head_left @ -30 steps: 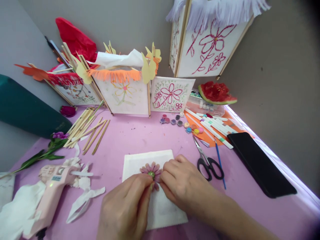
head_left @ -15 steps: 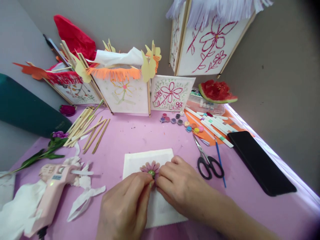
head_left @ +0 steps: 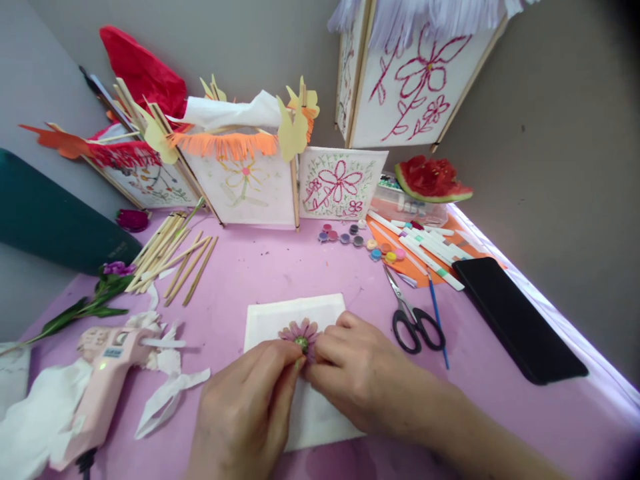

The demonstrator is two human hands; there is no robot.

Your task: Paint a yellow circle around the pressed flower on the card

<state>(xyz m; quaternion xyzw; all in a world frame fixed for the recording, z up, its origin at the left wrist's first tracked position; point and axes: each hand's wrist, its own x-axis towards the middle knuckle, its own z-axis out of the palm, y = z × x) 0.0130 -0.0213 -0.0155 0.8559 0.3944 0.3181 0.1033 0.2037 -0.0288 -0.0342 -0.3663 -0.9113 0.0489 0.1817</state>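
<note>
1. The pink flower (head_left: 302,329) lay against the white panel (head_left: 265,319), lower centre of the frame.
2. The left hand's (head_left: 243,407) thumb and forefinger pinched the flower beside its green centre. The right hand's (head_left: 365,373) fingers curled at the petals; any hold was hidden.
3. Step, as judged: positioning the flower; the next move called for light, steady fingertip pressure.
4. The panel's upper edge showed; pink tabletop (head_left: 250,270) above it gave room, scissors (head_left: 411,313) right.

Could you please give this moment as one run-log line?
left hand: pinching pink flower; right hand: curled against flower; white panel: under flower; scissors: right of panel
</note>
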